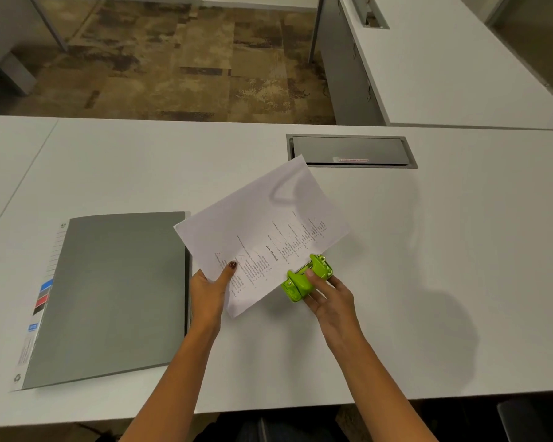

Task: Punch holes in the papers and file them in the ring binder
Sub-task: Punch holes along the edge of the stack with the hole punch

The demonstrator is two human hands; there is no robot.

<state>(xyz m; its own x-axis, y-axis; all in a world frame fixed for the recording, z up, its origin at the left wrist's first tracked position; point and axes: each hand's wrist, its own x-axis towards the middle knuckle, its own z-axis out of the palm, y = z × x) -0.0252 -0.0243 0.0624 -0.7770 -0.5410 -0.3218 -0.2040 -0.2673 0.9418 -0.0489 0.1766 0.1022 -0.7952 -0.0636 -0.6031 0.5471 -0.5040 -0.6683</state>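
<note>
A printed white sheet of paper [262, 224] is held tilted above the white table, its near long edge slid into a small green hole punch [305, 277]. My left hand [209, 288] pinches the paper's near left corner, thumb on top. My right hand [328, 298] grips the punch from the right side, thumb on its lever. The grey ring binder [115, 291] lies shut and flat on the table to the left, its right edge just beside my left hand.
A grey cable hatch [351, 150] is set into the table [428, 266] behind the paper. A second white desk [444, 65] runs off at the back right. The table's front edge is close to my body; carpeted floor lies beyond.
</note>
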